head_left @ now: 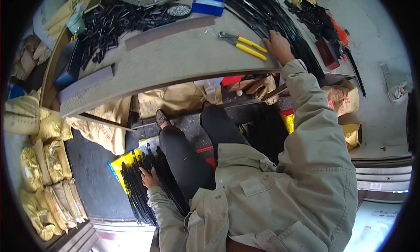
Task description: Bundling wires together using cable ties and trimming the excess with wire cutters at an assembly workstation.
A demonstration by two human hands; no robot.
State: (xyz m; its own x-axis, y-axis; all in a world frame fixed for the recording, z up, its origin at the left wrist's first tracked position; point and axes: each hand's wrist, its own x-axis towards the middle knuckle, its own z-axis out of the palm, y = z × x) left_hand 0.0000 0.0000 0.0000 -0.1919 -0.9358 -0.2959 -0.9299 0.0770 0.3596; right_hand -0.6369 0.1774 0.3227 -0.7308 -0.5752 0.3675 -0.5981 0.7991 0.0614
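My right hand (278, 45) rests at the near edge of a pile of long thin black rods (269, 15) on the worktable, its fingers apart and slightly bent. Just left of its fingertips lie pliers (245, 46) with yellow handles and dark metal jaws. Low on the left, my left hand (149, 178) lies with fingers spread on a bundle of black rods (136, 195) beside my leg. Yellow and blue sheeting (120, 164) shows under that bundle. I see nothing held in either hand; what lies under the fingers is partly hidden.
Short black tubular parts (109, 28) are heaped at the table's far left, near a blue box (208, 5) and a dish of small metal pieces (179, 11). A dark red block (327, 53) stands right of the rods. Sacks (54, 158) are stacked on the left.
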